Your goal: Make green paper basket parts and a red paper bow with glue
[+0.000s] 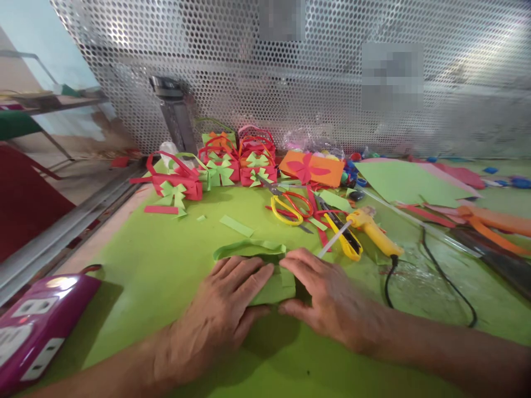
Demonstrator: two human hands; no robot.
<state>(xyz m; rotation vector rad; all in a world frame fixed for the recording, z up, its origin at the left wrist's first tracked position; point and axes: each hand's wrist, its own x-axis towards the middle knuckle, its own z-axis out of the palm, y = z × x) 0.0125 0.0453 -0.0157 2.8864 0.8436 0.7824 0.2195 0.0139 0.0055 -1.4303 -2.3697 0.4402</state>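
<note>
Between my hands is a small green paper basket (pixel 269 290) with a strip handle looping at its far side. My left hand (pixel 226 301) grips its left part, fingers over the top and thumb along the near edge. At the right end my right hand (pixel 321 293) pinches the paper between fingers and thumb. Part of the basket is hidden under the fingers. Just beyond lies a cut green paper strip (pixel 236 225). Yellow-handled scissors (pixel 287 210), a yellow cutter knife (pixel 350 243) and a yellow glue gun (pixel 375 232) lie past my right hand.
Several red and green paper baskets with bows (pixel 178 185) stand at the back, beside a grey bottle (pixel 176 116). A purple power strip (pixel 47 320) sits at the left edge. Green paper sheets (pixel 409 179) and the glue gun's black cord (pixel 452 290) lie right. A perforated metal panel (pixel 232 61) rises behind.
</note>
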